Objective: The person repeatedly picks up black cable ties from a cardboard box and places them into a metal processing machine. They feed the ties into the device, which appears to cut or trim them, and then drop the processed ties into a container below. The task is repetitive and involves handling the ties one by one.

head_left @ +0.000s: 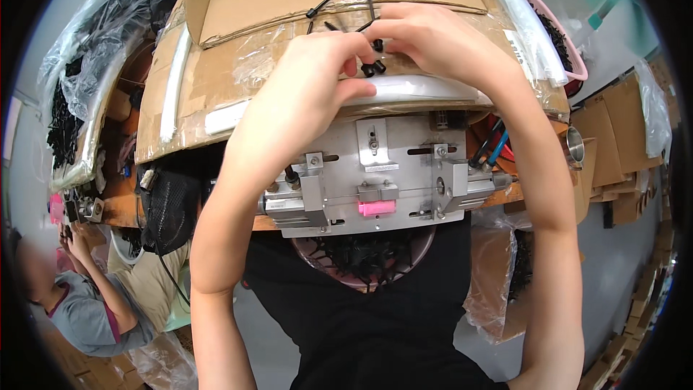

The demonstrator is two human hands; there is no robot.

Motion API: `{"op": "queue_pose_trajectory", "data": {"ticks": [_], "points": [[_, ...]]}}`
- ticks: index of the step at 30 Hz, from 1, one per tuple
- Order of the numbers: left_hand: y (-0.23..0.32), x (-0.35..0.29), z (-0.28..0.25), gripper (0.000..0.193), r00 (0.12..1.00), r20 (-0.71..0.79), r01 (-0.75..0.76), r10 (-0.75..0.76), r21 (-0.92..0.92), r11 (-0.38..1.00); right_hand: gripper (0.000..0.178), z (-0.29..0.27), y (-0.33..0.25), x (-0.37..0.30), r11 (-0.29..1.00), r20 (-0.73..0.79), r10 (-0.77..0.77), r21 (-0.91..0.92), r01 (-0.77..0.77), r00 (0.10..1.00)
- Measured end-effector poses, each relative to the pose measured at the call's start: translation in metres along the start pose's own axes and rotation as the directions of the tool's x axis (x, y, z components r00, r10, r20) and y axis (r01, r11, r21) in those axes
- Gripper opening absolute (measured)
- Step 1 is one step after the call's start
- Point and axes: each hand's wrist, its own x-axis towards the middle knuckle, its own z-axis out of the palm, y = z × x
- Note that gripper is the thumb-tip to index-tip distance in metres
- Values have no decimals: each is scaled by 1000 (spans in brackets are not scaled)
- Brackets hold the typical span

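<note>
Several thin black rods with thick round heads lie on the cardboard in front of me, one of them [327, 0] slanting at the far side. My left hand [310, 76] reaches in over the board, fingers bent, thumb apart from the index finger. Two black heads [373, 68] show in the gap beside its fingertips. From the other side comes my right hand [433, 37], its index finger and thumb closed around a black-headed rod [377, 45]. The fingers cover part of these rods. Just below them runs a white plastic strip [419, 88] along the board's near edge.
Nearer me sits a metal fixture [339, 206] with clamping blocks and a pink roller [377, 207]. A tub [426, 249] of black parts stands under it. An open carton [274, 7] rises behind. A pink basket [574, 58] is far right; a co-worker [101, 303] sits left.
</note>
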Motion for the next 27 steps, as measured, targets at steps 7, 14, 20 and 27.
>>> {"op": "queue_pose_trajectory", "data": {"ticks": [7, 14, 20, 27], "points": [[-2, 2, -1, 15, 978, 74, 201, -193, -114, 973, 19, 0, 4, 1, 967, -55, 121, 232, -105, 991], [-4, -23, 5, 19, 993, -111, 24, -33, -79, 997, 24, -35, -13, -41, 730, -228, 476, 640, -237, 849], [-2, -3, 18, 23, 979, -202, 35, -33, 4, 999, 20, -31, -37, -46, 678, -279, 513, 712, -184, 812], [-9, 12, 24, 20, 986, -164, -31, 41, 64, 998, 20, -42, -43, -62, 661, -310, 572, 723, -203, 760]]}}
